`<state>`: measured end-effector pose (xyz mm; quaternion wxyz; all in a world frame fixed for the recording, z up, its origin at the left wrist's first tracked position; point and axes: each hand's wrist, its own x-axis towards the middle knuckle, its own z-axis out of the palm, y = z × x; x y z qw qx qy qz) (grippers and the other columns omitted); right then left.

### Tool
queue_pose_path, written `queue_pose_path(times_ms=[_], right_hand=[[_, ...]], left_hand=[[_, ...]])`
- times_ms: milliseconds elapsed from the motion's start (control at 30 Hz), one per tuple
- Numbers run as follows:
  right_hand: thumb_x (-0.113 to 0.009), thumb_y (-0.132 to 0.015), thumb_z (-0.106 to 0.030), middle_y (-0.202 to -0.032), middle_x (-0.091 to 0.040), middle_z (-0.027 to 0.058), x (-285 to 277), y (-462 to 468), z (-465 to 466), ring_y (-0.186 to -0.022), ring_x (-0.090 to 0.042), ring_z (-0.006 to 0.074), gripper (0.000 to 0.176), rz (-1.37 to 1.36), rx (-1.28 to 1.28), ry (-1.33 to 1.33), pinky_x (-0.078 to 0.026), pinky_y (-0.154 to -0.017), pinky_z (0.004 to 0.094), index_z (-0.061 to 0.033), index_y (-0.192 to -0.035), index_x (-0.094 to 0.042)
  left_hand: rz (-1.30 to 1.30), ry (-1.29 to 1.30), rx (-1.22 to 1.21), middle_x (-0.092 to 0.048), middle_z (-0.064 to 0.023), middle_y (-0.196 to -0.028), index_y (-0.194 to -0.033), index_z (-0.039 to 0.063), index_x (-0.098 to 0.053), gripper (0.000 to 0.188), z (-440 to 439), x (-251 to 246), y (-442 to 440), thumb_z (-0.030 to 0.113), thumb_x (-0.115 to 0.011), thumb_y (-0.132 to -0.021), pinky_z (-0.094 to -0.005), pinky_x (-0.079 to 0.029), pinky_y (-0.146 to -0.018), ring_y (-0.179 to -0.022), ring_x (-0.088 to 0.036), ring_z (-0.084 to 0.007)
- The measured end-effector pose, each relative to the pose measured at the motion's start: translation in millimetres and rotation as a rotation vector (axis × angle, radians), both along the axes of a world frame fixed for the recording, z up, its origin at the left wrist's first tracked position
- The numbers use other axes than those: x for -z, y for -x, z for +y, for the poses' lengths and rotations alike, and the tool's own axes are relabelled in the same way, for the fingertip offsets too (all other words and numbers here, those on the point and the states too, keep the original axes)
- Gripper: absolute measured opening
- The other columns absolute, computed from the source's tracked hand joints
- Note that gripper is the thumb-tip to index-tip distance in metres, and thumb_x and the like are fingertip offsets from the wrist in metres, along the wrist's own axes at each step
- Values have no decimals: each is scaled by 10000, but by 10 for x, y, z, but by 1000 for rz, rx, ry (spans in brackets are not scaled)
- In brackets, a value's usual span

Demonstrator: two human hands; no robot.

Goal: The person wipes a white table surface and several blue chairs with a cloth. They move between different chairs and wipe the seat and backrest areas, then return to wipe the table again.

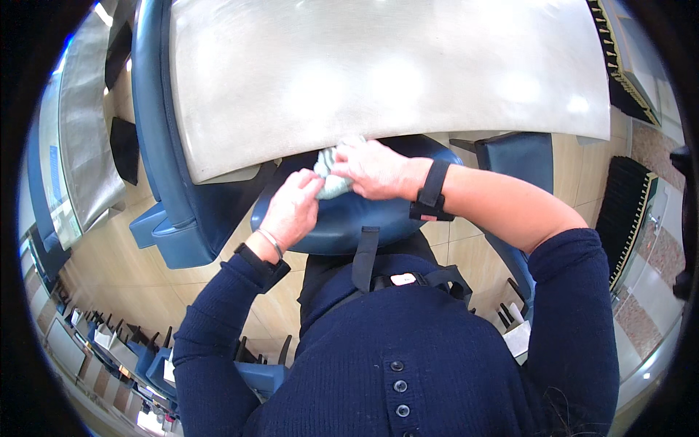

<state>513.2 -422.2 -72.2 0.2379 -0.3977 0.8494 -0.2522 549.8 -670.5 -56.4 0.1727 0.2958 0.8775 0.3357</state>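
Note:
A light, dark-striped cloth is bunched between both hands at the near edge of a pale, shiny table. My right hand grips its upper right part, with the fingers curled into it. At its lower left side, my left hand pinches the cloth between thumb and fingers. Both hands are above the round seat of a blue upholstered chair, which is partly beneath the tabletop. The palms and the cloth's underside are hidden.
A blue padded bench runs along the table's left side. Another blue chair is at the right, near black fringed hangings. Tiled floor shows around the seats, and more tables and chairs stand at the lower left.

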Motion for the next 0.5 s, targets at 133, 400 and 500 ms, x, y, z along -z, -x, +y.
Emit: queue_pose_path(times_ms=[133,400,500], right_hand=[[-642,-919,-206,-1208,-657,180,-57,-137,-26,-1174,-611,361,316,-402,4,-220,-528,-960,527,-95,-1205,-716],[-595,-997,-250,-1251,-710,129,-333,-148,557,-1211,-632,341,318,-106,127,-594,-521,-1009,509,-142,-1259,-741],[-614,-979,-268,-1148,-740,97,-301,-349,849,-1128,-655,314,256,140,239,-461,-529,-915,491,-158,-1125,-793]], left_hand=[[-178,9,67,-661,-167,-1061,-1078,9,-679,296,-11,66,-75,-59,-595,-803,-459,-541,-929,-1024,-638,-381],[-206,32,109,-681,-228,-1059,-1105,1,-686,231,989,138,-29,36,-597,-895,-486,-535,-932,-1036,-656,-429],[-86,3,151,-682,-235,-1055,-1107,-6,-692,247,1151,196,-46,52,-606,-883,-482,-536,-950,-1057,-663,-426]])
